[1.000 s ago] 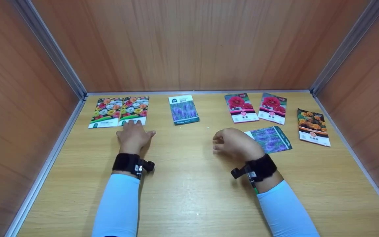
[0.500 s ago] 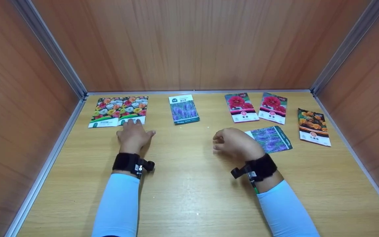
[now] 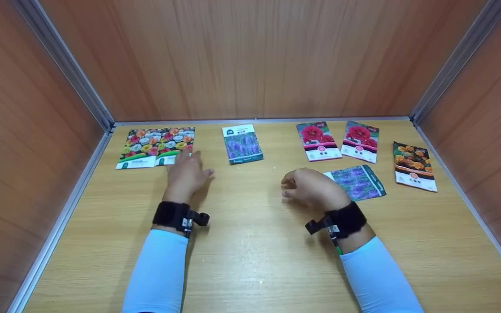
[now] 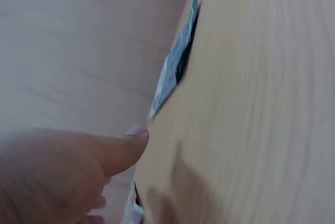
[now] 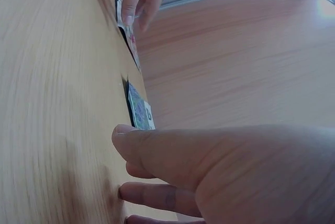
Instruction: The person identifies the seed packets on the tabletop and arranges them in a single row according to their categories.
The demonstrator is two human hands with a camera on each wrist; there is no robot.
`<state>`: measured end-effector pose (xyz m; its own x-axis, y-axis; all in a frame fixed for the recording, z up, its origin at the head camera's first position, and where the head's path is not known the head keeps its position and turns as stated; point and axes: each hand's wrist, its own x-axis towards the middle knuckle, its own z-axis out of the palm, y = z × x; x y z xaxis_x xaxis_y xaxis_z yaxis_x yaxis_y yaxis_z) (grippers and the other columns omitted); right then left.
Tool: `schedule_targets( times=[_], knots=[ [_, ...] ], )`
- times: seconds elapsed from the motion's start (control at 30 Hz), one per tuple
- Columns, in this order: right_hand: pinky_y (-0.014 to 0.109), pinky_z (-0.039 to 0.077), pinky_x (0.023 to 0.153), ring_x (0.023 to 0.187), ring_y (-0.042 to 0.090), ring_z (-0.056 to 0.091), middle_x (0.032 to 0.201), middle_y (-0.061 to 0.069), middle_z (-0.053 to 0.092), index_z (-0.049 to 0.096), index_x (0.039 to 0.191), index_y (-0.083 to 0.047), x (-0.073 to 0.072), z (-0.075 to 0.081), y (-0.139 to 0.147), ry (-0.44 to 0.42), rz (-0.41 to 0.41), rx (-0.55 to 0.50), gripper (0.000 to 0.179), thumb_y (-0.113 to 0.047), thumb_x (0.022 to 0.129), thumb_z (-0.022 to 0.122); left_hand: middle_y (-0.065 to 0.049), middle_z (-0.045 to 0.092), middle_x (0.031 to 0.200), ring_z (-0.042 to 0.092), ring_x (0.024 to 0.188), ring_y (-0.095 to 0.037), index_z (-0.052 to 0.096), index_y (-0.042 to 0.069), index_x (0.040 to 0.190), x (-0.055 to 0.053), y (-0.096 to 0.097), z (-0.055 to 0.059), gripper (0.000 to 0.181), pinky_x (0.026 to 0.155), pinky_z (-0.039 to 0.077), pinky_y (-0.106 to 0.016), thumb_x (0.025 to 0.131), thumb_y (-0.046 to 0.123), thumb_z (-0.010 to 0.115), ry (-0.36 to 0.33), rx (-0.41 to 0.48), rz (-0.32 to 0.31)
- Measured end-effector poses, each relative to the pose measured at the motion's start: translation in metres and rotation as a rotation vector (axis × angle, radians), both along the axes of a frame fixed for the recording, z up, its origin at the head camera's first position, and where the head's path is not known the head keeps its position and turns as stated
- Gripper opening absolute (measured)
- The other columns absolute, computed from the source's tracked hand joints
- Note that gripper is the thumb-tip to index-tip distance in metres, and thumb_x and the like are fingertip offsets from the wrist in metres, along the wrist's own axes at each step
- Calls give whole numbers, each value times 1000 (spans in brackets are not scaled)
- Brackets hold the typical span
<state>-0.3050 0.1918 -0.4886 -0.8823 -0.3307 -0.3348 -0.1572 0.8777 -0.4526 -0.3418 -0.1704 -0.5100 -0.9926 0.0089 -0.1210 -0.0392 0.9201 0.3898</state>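
Note:
Two flower seed packets with multicoloured blooms, one [image 3: 137,150] left of the other [image 3: 174,141], lie side by side at the back left. My left hand [image 3: 185,174] is over the lower right corner of the right one, fingers extended and thumb out to the side. To its right lies a purple-flower packet [image 3: 242,145], also in the left wrist view [image 4: 175,62]. My right hand [image 3: 313,187] rests low over the table, fingers loosely bent and holding nothing. It partly covers a second purple-flower packet [image 3: 359,182], which lies turned sideways.
Two pink-red flower packets, one [image 3: 318,141] beside the other [image 3: 360,142], lie at the back right. An orange-flower packet [image 3: 414,166] lies near the right wall [image 3: 485,143]. Wooden panels with metal edge strips enclose the table [image 3: 242,243] at the back and sides.
My left hand has shifted slightly right and forward, turning a little, off the middle of the packet's lower edge. The right multicoloured packet moved slightly left against its neighbour. My right hand stays still.

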Motion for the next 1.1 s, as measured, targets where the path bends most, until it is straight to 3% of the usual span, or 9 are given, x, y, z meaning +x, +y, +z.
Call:
schedule_targets(
  times=[0.2,0.37,0.5,0.63,0.77,0.93,1.1],
  knots=[
    [58,51,127,145,32,67,151,10,75,77,147,-17,-1,-1,3,-7,-12,-3,41,-38,111,77,-16,26,189,23,176,-41,41,11,176,3,49,0,83,138,20,-75,110,49,73,15,21,-187],
    [57,53,125,140,31,69,147,9,77,78,145,-18,-3,-4,3,3,-15,-4,41,-40,110,78,-12,31,188,28,176,-36,49,14,173,3,82,-5,77,140,27,-66,110,51,73,17,3,-246],
    [57,53,125,140,30,69,147,9,77,78,145,-19,-3,-3,3,9,-16,-2,41,-41,110,77,-13,34,187,31,175,-36,50,13,172,-1,97,-11,77,140,29,-63,110,54,72,25,-45,-267],
    [57,52,126,142,30,69,148,9,77,78,145,-19,-2,-3,2,-2,-24,-13,40,-39,111,77,-15,37,186,32,174,-36,50,10,172,-3,98,-19,76,140,27,-64,112,54,68,26,-91,-268],
    [56,53,125,140,30,70,146,9,78,78,143,-16,-2,-5,1,16,1,-7,38,-36,111,77,-18,48,178,43,168,-39,60,6,163,-2,89,-22,70,138,29,-67,112,53,69,35,-109,-251],
    [57,52,126,143,31,69,147,9,77,78,145,-17,-2,-3,3,19,25,-13,39,-36,111,76,-22,57,169,54,158,-44,67,3,154,-3,74,-20,66,135,32,-71,112,53,70,26,-113,-181],
    [58,55,123,140,33,70,147,9,77,78,145,-19,-5,3,13,43,14,-43,40,-39,111,76,-24,54,171,56,157,-48,61,1,160,-5,61,-18,71,135,27,-77,112,53,70,13,-119,-129]
  ],
)
